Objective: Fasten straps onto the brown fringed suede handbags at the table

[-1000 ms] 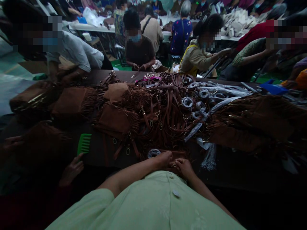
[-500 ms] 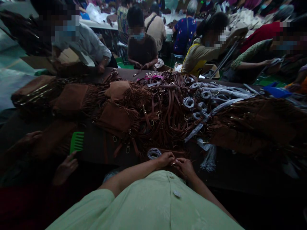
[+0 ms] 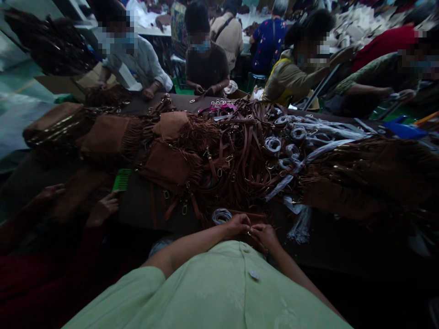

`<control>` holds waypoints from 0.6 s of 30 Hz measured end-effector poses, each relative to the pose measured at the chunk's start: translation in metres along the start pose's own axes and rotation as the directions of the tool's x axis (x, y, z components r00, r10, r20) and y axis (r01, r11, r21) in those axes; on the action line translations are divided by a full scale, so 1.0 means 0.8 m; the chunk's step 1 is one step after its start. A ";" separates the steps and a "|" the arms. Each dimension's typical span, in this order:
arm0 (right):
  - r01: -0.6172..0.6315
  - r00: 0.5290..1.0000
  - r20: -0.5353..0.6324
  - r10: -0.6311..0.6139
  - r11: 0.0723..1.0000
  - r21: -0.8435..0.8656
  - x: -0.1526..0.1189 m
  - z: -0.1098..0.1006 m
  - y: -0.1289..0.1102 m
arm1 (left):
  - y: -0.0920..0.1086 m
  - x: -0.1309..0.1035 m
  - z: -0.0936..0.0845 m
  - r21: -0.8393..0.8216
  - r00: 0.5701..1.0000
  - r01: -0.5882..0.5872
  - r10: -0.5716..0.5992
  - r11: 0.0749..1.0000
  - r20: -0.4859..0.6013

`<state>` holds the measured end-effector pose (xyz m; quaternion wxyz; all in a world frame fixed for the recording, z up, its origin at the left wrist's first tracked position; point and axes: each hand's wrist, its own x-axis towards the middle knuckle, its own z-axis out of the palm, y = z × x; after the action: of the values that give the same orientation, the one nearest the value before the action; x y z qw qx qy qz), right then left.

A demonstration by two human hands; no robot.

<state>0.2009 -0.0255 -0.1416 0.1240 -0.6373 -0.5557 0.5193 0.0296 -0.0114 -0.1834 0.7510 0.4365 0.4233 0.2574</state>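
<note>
My left hand (image 3: 239, 224) and my right hand (image 3: 266, 236) meet close to my body at the table's near edge, fingers curled in a pinch. A small shiny metal piece (image 3: 249, 233) shows at the fingertips, by my right hand; its exact kind is too small to tell. Just beyond lies a brown fringed bag (image 3: 250, 214), partly hidden by my hands. A strap coil in pale wrapping (image 3: 221, 216) sits beside my left hand. What my left fingers pinch is hidden.
Brown straps with metal clasps (image 3: 242, 169) are heaped ahead, among wrapped coils (image 3: 272, 144). Fringed suede bags (image 3: 166, 164) are piled left, more bags (image 3: 343, 196) right. A co-worker's hand (image 3: 103, 209) at left holds a green comb (image 3: 121, 180). Other people work across the table.
My hands keep nearly the same pinch at the same spot. The co-worker's green comb has moved up and to the right. The view has shifted slightly.
</note>
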 end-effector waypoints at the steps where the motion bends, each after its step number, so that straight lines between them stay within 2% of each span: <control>1: -0.003 1.000 0.004 0.003 1.000 -0.007 0.000 0.001 0.000 | -0.001 0.000 0.000 0.001 1.000 0.002 -0.002 1.000 0.002; 6: 0.002 0.999 0.051 0.002 0.996 -0.092 0.002 0.000 0.000 | -0.005 0.001 0.001 0.006 1.000 -0.007 0.007 1.000 0.009; 10: -0.005 0.998 0.059 0.008 0.999 -0.050 0.000 0.001 0.000 | -0.005 0.000 0.002 0.051 1.000 0.006 -0.006 0.999 -0.005; 16: -0.213 0.976 0.085 0.202 0.964 0.158 -0.001 0.012 0.004 | -0.005 -0.001 0.000 0.111 1.000 -0.005 0.005 0.994 0.002; 18: -0.237 0.970 0.097 0.222 0.952 0.195 -0.001 0.014 0.003 | -0.007 0.000 -0.001 0.146 1.000 -0.013 0.011 0.989 0.015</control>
<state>0.1938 -0.0319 -0.1478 0.1071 -0.6617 -0.4255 0.6080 0.0287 -0.0135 -0.1883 0.7186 0.4946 0.4328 0.2271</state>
